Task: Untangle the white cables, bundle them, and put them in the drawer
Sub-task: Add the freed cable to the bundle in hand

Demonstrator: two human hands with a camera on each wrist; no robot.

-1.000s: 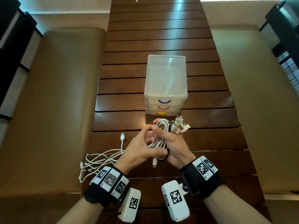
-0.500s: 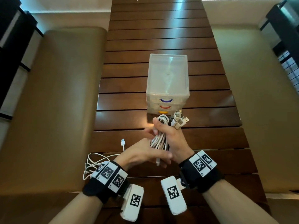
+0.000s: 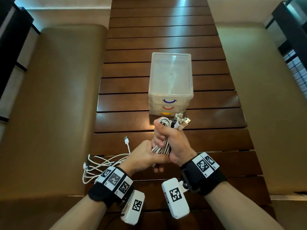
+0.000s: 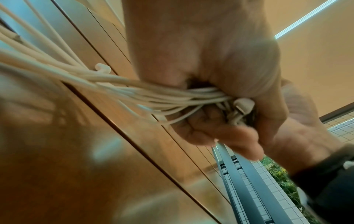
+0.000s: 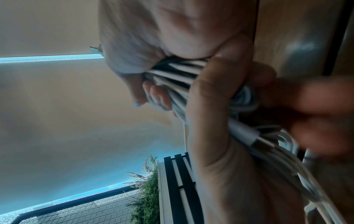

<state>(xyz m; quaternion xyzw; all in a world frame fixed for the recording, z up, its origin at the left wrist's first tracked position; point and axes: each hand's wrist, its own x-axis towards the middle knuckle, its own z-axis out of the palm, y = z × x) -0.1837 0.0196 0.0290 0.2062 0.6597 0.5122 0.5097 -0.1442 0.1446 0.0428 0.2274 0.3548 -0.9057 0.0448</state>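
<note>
My right hand (image 3: 167,138) grips a folded bundle of white cables (image 3: 163,146) upright above the table, with several plugs (image 3: 181,122) sticking out past the knuckles. My left hand (image 3: 146,156) grips the bundle's lower end from the left. Loose loops of white cable (image 3: 99,165) trail from it onto the table's left edge, one plug (image 3: 126,140) lying free. The clear drawer unit (image 3: 171,83) stands just beyond, its blue, red and yellow-handled drawers shut. In the left wrist view the cable strands (image 4: 153,95) run into the fist. In the right wrist view the bundle (image 5: 180,78) is clamped between the fingers.
The slatted dark wooden table (image 3: 166,30) runs away from me. Tan padded benches flank it on the left (image 3: 49,97) and right (image 3: 265,97). Dark window frames sit at both far corners.
The right hand has lifted the bundle slightly forward, toward the drawer unit. The left hand has slid down to the bundle's lower end and closed on it.
</note>
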